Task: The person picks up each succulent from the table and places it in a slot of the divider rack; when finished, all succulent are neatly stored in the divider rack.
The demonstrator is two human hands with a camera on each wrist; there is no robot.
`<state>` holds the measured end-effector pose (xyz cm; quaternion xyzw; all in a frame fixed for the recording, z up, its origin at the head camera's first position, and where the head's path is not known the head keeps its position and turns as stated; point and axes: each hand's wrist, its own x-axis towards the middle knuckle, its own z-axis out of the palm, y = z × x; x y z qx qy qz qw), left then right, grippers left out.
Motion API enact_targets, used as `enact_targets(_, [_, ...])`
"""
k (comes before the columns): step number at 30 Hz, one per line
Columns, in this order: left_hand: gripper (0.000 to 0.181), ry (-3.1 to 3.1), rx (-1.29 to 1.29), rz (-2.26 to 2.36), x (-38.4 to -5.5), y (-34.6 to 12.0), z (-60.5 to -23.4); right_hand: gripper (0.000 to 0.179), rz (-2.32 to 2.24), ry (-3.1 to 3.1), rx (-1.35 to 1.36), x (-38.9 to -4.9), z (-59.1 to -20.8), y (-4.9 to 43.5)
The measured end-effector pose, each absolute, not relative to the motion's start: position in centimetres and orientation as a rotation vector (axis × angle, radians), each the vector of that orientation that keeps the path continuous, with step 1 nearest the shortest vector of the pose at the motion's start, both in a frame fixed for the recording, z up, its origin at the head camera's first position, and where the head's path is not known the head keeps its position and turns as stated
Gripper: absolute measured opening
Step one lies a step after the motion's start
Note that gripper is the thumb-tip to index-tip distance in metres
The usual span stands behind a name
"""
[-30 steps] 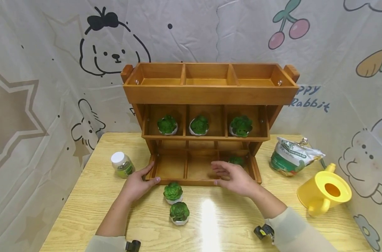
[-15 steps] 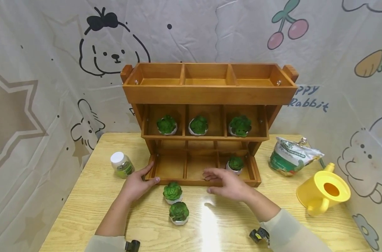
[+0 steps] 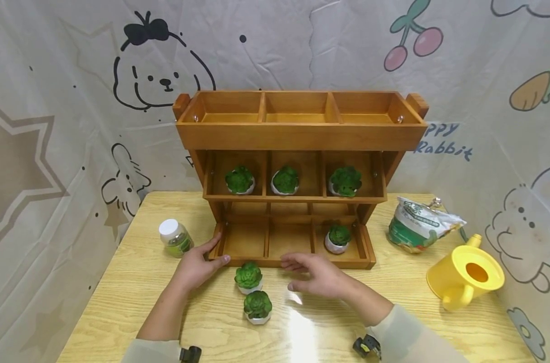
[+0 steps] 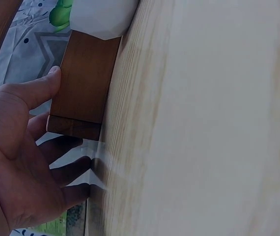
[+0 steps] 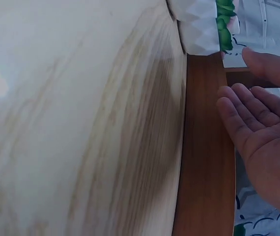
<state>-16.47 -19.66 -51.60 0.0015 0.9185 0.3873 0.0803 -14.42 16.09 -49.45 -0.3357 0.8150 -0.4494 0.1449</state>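
Note:
A wooden tiered plant stand (image 3: 302, 137) stands on the table. At its lower left front corner my left hand (image 3: 197, 268) holds the bottom tray (image 4: 84, 78), thumb at the front board and index finger along the side. My right hand (image 3: 317, 276) holds nothing, fingers extended, in front of the bottom tray's middle. To its left are two potted succulents, a nearer one (image 3: 258, 305) and a farther one (image 3: 248, 277), on the table. Another potted succulent (image 3: 338, 239) sits in the bottom tray's right compartment.
The middle tier holds a potted succulent in each compartment: left (image 3: 240, 180), middle (image 3: 286, 180), right (image 3: 345, 181). A white-lidded jar (image 3: 177, 238) stands left of the stand. To the right are a green-and-white bag (image 3: 420, 225) and a yellow watering can (image 3: 464, 275).
My right hand has moved left and toward me, away from the succulent in the bottom right compartment, which now shows fully. The left hand has stayed at the corner.

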Motion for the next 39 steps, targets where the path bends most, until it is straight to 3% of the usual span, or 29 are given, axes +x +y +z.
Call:
enact_targets(8, [0.081, 2.742, -0.003, 1.155, -16.4, -19.7, -51.6, 0.054, -1.276, 2.308, -0.952, -14.1, -49.8, 15.4])
enact_targets(20, [0.08, 2.743, 0.01, 1.159, -16.5, -19.7, -51.7, 0.069, -1.232, 2.236, -0.937, -13.5, -50.1, 14.2])
enact_targets(39, [0.083, 2.726, -0.003, 1.175, -16.4, -19.7, -51.5, 0.075, -1.074, 2.226, -1.078, -12.9, -50.5, 12.2])
